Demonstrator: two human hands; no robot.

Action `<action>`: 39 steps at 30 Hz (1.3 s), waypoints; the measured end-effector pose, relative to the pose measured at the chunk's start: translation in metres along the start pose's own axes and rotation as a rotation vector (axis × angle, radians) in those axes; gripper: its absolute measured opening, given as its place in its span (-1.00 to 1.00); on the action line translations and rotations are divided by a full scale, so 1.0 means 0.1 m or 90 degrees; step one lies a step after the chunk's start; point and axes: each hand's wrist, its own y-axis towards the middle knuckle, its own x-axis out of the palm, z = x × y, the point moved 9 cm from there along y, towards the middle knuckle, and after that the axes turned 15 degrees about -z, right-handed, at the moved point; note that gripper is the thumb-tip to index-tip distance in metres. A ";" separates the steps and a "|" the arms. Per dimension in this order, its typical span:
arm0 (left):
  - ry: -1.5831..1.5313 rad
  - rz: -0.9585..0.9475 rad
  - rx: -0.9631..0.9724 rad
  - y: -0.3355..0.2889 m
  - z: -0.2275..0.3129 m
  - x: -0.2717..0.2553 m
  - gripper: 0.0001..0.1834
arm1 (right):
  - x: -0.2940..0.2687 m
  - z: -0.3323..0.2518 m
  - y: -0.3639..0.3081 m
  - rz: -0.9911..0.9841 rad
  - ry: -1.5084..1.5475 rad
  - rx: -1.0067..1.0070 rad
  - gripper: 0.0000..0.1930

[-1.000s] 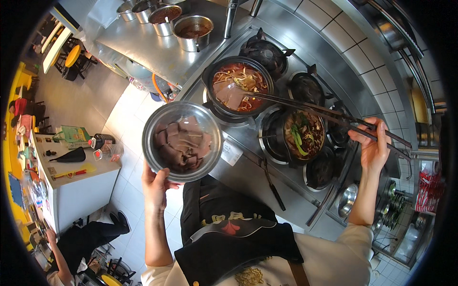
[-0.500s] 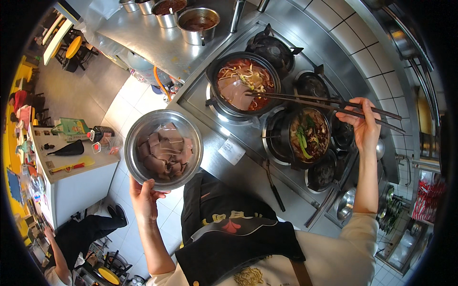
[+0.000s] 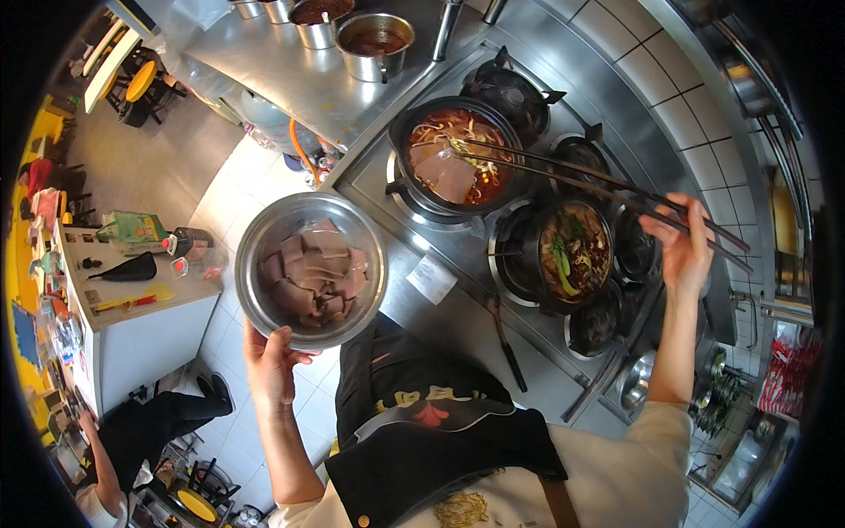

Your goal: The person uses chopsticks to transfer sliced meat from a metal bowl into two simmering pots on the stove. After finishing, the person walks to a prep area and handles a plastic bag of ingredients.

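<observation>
Right hand pinches long dark chopsticks, axis running left to tips in the red-broth black pot. Left hand grips the round steel bowl of pinkish-brown slices, left of pot.

Steel stove carries red-broth pot; greens pot; paper slip.

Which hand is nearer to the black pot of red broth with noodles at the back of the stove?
Right. The right hand holds long chopsticks reaching into the black pot of red broth; the left hand holds a round steel bowl off to its left.
</observation>
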 end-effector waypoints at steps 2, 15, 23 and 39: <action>0.003 -0.013 0.002 -0.01 0.05 0.07 -0.44 | 0.03 -0.08 -0.11 -0.009 0.070 -0.020 -0.63; -0.030 -0.196 0.016 -0.04 0.37 0.80 -0.42 | 0.82 -0.15 -0.72 -0.192 0.059 -0.045 -0.62; -0.050 -0.191 0.073 -0.01 0.43 0.92 -0.36 | 1.11 -0.32 -1.20 -0.194 -0.093 -0.107 -0.68; -0.074 -0.191 0.107 0.15 0.38 1.01 -0.41 | 1.37 -0.26 -1.50 -0.034 -0.291 -0.179 -0.70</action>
